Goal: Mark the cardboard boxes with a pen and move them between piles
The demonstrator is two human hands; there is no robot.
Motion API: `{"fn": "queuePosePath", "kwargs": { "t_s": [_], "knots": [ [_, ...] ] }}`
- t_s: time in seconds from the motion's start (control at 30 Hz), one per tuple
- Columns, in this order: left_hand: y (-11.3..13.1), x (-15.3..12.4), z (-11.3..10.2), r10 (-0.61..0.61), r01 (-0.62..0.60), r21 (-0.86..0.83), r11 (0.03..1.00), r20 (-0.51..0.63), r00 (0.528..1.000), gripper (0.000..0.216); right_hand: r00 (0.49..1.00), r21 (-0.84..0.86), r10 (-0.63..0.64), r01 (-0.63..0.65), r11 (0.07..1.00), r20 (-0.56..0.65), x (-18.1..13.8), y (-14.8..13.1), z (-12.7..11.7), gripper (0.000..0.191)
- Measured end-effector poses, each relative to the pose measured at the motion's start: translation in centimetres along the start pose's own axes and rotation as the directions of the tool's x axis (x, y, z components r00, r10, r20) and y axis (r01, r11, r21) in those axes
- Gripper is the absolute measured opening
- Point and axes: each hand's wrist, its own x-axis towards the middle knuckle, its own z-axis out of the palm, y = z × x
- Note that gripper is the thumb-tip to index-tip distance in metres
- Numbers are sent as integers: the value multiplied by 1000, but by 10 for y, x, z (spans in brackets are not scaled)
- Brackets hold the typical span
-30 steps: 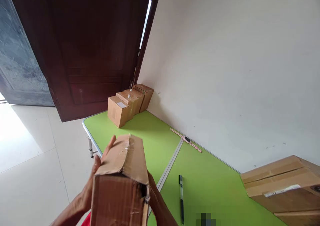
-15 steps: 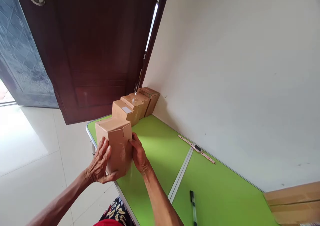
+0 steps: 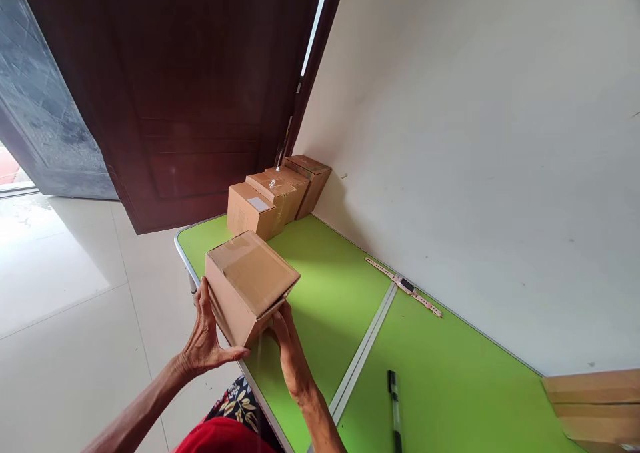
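Note:
Between my two hands is a brown cardboard box (image 3: 253,273), held tilted above the near left part of the green table (image 3: 320,333). A taped face of the box points up, and a dark gap shows along its right edge. My left hand (image 3: 206,339) presses on the box's left side, thumb along the lower edge and fingers up the side. My right hand (image 3: 287,339) grips the lower right corner, some of its fingers hidden beneath the box. Beyond it stands a row of several cardboard boxes, the nearest box (image 3: 250,209) bearing a white label.
A pink-strapped wristband (image 3: 405,285) lies along the wall edge of the table. A black-capped pen (image 3: 395,409) rests near the front. Another cardboard box (image 3: 595,399) sits at the far right. The white wall (image 3: 475,139) and dark door (image 3: 200,93) bound the table.
The held box has been turned, so its taped face now points up. My right hand has shifted underneath its right corner. The view has moved slightly.

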Motion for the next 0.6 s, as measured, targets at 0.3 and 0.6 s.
{"fn": "queuePosePath", "kwargs": {
  "t_s": [0.3, 0.6],
  "knots": [
    [-65, 78, -21, -73, 92, 119, 989, -160, 984, 158, 985, -81, -169, 170, 982, 14, 102, -18, 68, 75],
    [-83, 140, -17, -141, 147, 49, 988, -95, 985, 145, 985, -223, -144, 161, 962, 90, 119, -36, 73, 78]
  ]
}}
